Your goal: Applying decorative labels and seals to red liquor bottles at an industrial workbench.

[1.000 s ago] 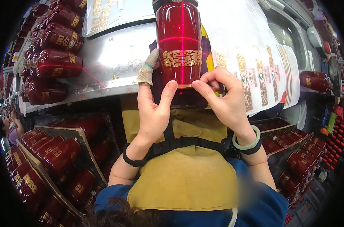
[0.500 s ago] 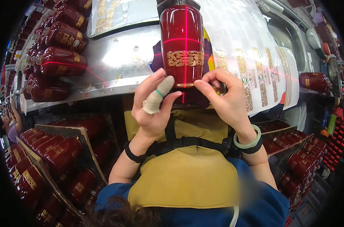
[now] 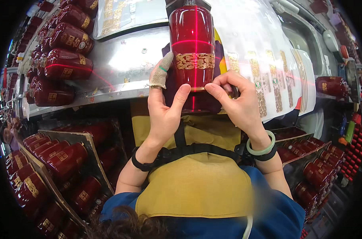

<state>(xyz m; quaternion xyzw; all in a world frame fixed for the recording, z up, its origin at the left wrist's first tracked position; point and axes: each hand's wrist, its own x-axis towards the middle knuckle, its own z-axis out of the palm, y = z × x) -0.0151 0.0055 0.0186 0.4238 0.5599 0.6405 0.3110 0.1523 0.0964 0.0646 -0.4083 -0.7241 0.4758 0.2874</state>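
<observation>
A glossy dark-red bottle lies in front of me, its base toward me, with a gold scroll-patterned band around it. A thin gold strip runs along the base edge. My right hand is at the base's right corner, thumb and forefinger pinched at the strip's end, other fingers curled. My left hand is at the bottle's lower left, fingers apart; the thumb tip is by the base and a cloth finger cover on a finger lies along the bottle's side. Beneath the bottle is a dark cloth.
White sheets with gold decals lie at the right on the metal table. Several red bottles line the left. A decal tray sits farther back. Crates of bottles stand low on both sides. Red laser lines cross the bottle.
My left hand has turned and its covered finger has swung from in front of the bottle to its left side. My right hand has hardly moved, still pinching at the base.
</observation>
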